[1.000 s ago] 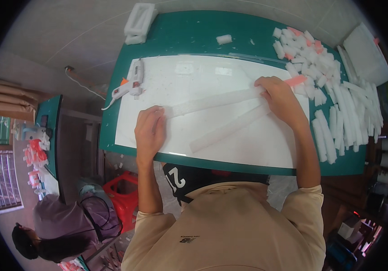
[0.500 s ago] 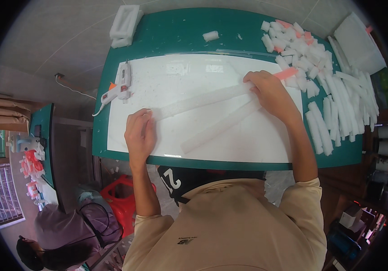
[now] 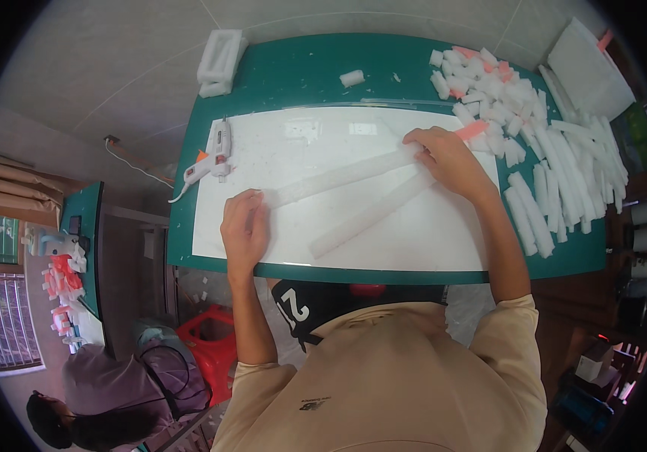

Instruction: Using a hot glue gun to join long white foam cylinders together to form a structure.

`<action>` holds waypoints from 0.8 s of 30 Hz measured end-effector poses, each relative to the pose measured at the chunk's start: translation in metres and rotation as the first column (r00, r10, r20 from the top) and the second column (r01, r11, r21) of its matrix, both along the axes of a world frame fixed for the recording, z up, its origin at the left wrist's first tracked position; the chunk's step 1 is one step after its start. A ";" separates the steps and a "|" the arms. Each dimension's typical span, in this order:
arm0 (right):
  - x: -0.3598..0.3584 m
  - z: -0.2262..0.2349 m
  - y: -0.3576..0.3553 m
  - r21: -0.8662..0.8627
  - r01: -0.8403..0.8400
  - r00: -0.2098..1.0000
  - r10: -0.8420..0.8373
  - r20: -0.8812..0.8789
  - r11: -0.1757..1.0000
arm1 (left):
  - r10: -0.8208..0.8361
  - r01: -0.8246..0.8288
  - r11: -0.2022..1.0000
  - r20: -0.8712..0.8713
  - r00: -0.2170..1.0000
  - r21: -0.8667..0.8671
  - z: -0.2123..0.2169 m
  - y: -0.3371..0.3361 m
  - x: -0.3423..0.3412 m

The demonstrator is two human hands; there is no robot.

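A long white foam strip (image 3: 342,176) lies slantwise over a white board (image 3: 263,162). At its left end, my left hand (image 3: 246,224) has its fingers and thumb closed on the tip. My right hand (image 3: 444,160) pinches the strip's upper right end. Beneath that hand, a second white foam strip (image 3: 368,217) runs down to the left on the board; its upper end is hidden by the hand. A pink foam piece (image 3: 472,129) sticks out just beyond my right hand's knuckles.
A white hot glue gun (image 3: 219,151) rests at the board's left edge on the green table (image 3: 293,64). Short foam pieces (image 3: 489,90) are heaped at the far right, with long foam strips (image 3: 564,169) nearer. A foam frame (image 3: 218,64) stands far left. Another person (image 3: 112,384) sits beyond a red stool (image 3: 214,331).
The view has shifted slightly, so the table sits a little lower and further right. Both hands keep their places on the foam strip.
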State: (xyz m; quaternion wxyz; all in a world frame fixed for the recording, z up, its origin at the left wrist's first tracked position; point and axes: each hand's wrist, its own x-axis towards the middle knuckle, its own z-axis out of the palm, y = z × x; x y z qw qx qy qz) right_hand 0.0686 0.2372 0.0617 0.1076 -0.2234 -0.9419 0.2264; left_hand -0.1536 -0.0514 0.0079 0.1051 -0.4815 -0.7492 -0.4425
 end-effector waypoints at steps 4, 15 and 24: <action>0.006 0.006 0.001 -0.017 -0.016 0.999 0.017 0.031 1.000 | -0.011 0.011 1.000 0.027 1.000 0.026 0.000 0.000 0.001; 0.024 0.008 -0.013 -0.051 -0.042 0.964 0.027 -0.266 0.998 | -0.031 0.020 0.998 0.159 0.987 0.068 -0.001 -0.004 0.005; 0.027 -0.002 -0.066 0.025 -0.330 0.932 0.330 -0.146 0.944 | -0.002 -0.011 0.998 0.211 0.977 0.062 0.002 -0.004 0.005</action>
